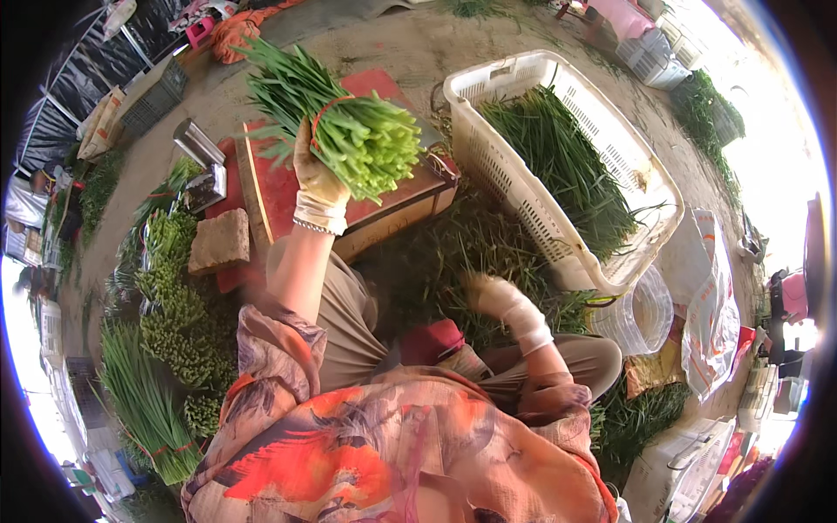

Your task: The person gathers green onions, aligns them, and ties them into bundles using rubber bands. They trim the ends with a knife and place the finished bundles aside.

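Observation:
My gloved left hand [322, 180] grips a thick bundle of garlic chives [373, 140], held up over a red-topped wooden box [399, 219]. A red band circles the bundle; its pale cut ends face right and its green leaves point to the upper left. My gloved right hand [503, 301] is blurred above loose chive trimmings [438, 261] between my knees, so its fingers cannot be made out. Beside the box's left end sit a brick [220, 241] and a shiny metal cylinder [199, 142].
A white plastic crate [569, 225] at the right holds loose chives [556, 163]. Banded chive bundles [173, 327] are stacked on my left. A clear plastic roll [637, 310] and a printed plastic sack [713, 314] lie beyond my right knee.

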The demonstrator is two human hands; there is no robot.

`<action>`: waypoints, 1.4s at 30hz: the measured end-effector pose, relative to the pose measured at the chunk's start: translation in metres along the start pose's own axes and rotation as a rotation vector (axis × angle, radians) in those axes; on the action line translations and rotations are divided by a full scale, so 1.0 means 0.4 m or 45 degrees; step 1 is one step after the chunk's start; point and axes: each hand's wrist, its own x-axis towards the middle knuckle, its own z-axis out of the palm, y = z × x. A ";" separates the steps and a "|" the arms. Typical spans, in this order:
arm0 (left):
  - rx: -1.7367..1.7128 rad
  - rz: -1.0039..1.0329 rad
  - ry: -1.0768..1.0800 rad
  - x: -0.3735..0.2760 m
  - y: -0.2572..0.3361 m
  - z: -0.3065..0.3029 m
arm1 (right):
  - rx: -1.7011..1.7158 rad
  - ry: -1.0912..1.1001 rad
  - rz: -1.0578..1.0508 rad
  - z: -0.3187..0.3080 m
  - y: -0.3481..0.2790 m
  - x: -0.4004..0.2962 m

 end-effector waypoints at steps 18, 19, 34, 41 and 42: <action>-0.452 -0.513 -0.311 -0.033 -0.010 0.116 | -0.572 -0.498 -0.412 0.130 -0.121 0.002; -0.381 -0.505 -0.325 -0.044 0.002 0.141 | -0.955 -0.233 -0.556 0.106 -0.031 0.016; -0.012 -0.499 -0.439 -0.029 -0.031 0.071 | -0.703 0.387 -1.125 0.202 -0.378 -0.015; 0.139 -0.354 -0.136 -0.042 -0.047 0.077 | -1.118 0.350 -1.141 0.304 -0.357 0.039; 0.156 -0.337 -0.142 -0.038 -0.048 0.068 | -1.169 0.266 -1.201 0.300 -0.324 0.052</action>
